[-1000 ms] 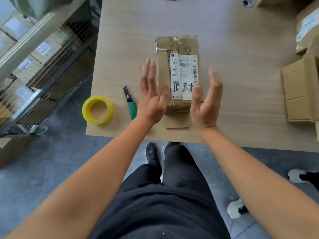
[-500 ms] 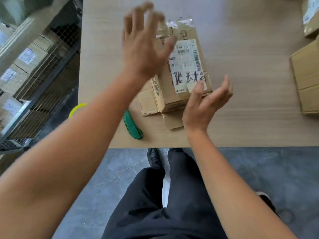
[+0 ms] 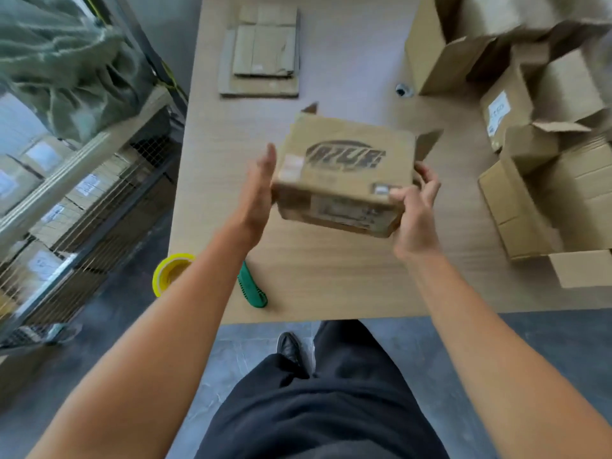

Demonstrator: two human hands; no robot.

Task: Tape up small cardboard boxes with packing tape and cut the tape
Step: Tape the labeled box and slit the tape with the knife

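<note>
Over table (image 3: pixel 331 276) centre: box (image 3: pixel 344 167) gripped by right hand (image 3: pixel 414 217), fingers (image 3: pixel 429 183) curled; left hand (image 3: pixel 258 190) flat against its side. Both tape roll (image 3: pixel 169 270) and cutter (image 3: pixel 253 289) untouched; taping apparently not begun.

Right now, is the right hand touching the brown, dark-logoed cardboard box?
Touching. Head view shows the right hand gripping a corner of the brown cardboard box.

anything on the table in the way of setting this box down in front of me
Nothing visible does. The table nearer than the box, held up by the left hand and right hand, shows bare wood; the green cutter and tape roll lie off to the left. The box hides the patch right under it.
</note>
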